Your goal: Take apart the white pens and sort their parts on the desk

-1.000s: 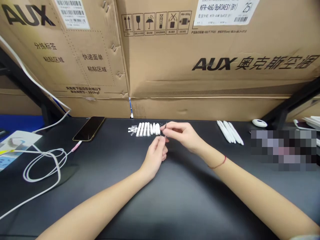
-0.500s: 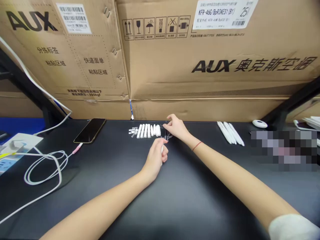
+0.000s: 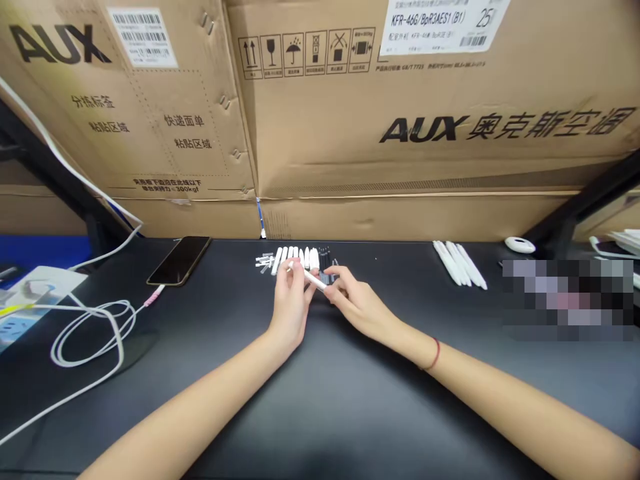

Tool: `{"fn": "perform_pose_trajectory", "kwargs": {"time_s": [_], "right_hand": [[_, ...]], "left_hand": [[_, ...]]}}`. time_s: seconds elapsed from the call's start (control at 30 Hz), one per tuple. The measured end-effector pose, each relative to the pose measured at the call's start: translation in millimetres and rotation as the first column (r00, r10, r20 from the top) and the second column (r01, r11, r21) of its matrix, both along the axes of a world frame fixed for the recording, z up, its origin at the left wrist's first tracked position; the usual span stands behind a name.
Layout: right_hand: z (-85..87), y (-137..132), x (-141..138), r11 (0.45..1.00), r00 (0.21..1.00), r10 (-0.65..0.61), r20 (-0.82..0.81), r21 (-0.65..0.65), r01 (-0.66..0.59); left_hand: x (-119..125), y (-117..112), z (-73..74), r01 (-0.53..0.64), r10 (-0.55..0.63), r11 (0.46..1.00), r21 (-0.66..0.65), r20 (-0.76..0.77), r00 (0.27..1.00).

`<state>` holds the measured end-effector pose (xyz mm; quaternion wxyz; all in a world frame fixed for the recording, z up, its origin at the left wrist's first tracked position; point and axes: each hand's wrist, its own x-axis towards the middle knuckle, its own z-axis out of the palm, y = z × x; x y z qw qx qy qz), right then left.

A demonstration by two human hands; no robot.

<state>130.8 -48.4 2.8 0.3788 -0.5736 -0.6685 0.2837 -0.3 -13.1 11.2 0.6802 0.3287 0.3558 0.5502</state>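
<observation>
Between both hands a white pen barrel (image 3: 316,281) slants down to the right, held above the black table. My left hand (image 3: 293,300) is closed on its upper left end. The fingertips of my right hand (image 3: 357,300) pinch the lower right end; whether a small part is also in them I cannot make out. Just behind the hands lie a row of white pen barrels and tips (image 3: 285,257), partly covered by my fingers. Thin black pieces (image 3: 325,256) lie at the right of that row, small clear and white pieces (image 3: 265,261) at its left.
Several white pens (image 3: 457,264) lie together at the right, near a white oval object (image 3: 520,245). At the left are a phone (image 3: 180,261) and a looped white cable (image 3: 63,363). Cardboard boxes (image 3: 320,160) stand along the table's back edge.
My right hand has come back from the black pieces toward me and met the barrel. My left hand has shifted left and turned, tilting the barrel toward the right hand.
</observation>
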Motion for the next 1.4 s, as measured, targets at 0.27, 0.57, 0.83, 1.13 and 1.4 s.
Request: {"fn": "perform_pose_trajectory", "kwargs": {"time_s": [0.27, 0.57, 0.83, 1.13, 1.4], "right_hand": [[-8.9, 15.1, 10.9, 0.961, 0.945, -0.228, -0.233, 0.103, 0.257], [-6.3, 13.6, 18.2, 0.916, 0.977, -0.206, 0.051, 0.361, 0.175], [3.7, 13.7, 21.6, 0.885, 0.971, -0.226, 0.084, 0.434, 0.168], [0.0, 13.7, 20.3, 0.92, 0.973, -0.228, -0.017, 0.324, 0.221], [6.8, 16.3, 27.4, 0.84, 0.963, -0.268, 0.013, 0.493, 0.227]], "left_hand": [[9.3, -19.0, -8.5, 0.172, -0.175, 0.979, -0.111, -0.017, 0.985], [8.7, -14.8, -5.0, 0.369, -0.381, 0.896, -0.247, -0.002, 0.925], [7.3, -12.4, -6.7, 0.447, -0.435, 0.852, -0.274, 0.106, 0.894], [7.7, -16.7, -7.7, 0.439, -0.425, 0.867, -0.236, 0.11, 0.898], [9.0, -11.8, -2.6, 0.431, -0.409, 0.824, -0.368, 0.14, 0.902]]}}
